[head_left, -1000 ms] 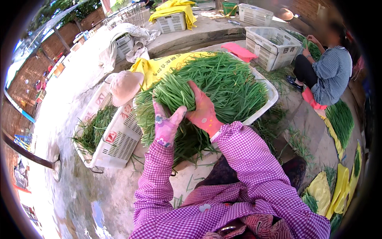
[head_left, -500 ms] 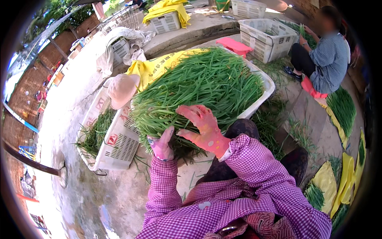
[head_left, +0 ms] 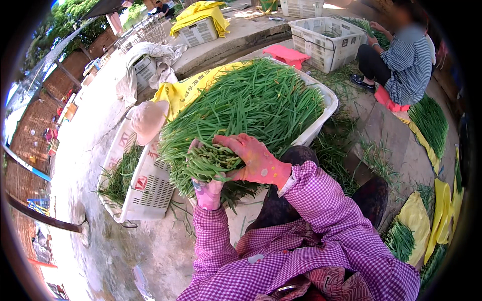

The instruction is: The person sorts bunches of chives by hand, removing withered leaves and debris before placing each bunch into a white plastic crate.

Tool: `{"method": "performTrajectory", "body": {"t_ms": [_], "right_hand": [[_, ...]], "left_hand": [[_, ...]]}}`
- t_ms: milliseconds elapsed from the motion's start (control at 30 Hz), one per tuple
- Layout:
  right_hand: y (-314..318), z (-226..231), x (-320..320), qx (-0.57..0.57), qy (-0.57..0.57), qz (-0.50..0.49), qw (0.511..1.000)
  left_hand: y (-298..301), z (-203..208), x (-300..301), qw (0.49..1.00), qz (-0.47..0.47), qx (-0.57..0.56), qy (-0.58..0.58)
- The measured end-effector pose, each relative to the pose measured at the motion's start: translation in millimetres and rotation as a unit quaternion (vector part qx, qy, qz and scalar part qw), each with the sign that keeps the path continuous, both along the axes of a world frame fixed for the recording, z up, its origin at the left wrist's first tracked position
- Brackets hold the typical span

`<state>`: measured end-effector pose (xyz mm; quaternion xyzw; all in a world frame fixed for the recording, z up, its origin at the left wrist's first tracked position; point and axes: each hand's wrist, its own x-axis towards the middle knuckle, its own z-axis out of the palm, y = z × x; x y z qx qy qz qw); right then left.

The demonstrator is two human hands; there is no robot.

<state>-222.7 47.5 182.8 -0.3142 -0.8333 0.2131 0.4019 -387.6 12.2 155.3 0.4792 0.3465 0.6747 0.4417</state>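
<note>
Both hands wear gloves and are closed around a bunch of garlic chives [head_left: 213,159], whose cut stem ends face me. My left hand [head_left: 207,193], in a pink glove, cups the bunch from the left and below. From the right, my right hand [head_left: 257,161], in a coral glove, wraps over it. The bunch is at the near edge of a big heap of long green chives [head_left: 251,103]. That heap fills a white plastic crate [head_left: 329,106] lined with a yellow sack [head_left: 183,93]. Some of my left fingers are hidden behind the stems.
A white slotted crate [head_left: 153,193] with loose greens stands to the left, a pale hat [head_left: 149,122] on its corner. Beyond are a pink stool [head_left: 286,54] and another white crate [head_left: 329,42]. A seated person [head_left: 409,62] holds greens at the right. Chives lie on yellow sacks nearby.
My hands were apart and loosely open at the heap's near edge. They have closed together around a bunch, its stem ends turned toward me. The view has shifted slightly.
</note>
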Motion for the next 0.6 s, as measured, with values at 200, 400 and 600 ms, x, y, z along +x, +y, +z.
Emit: {"method": "performTrajectory", "body": {"t_ms": [200,400,600], "right_hand": [[-9,3,1,0.017,-0.018,-0.02,0.999],[-14,-8,3,-0.029,0.04,-0.071,0.996],[-8,-14,15,-0.04,0.098,-0.086,0.991]], "left_hand": [[-19,25,36,0.975,0.176,0.126,0.051],[1,17,24,0.995,0.079,0.054,-0.025],[11,7,17,0.996,0.051,0.041,-0.056]]}}
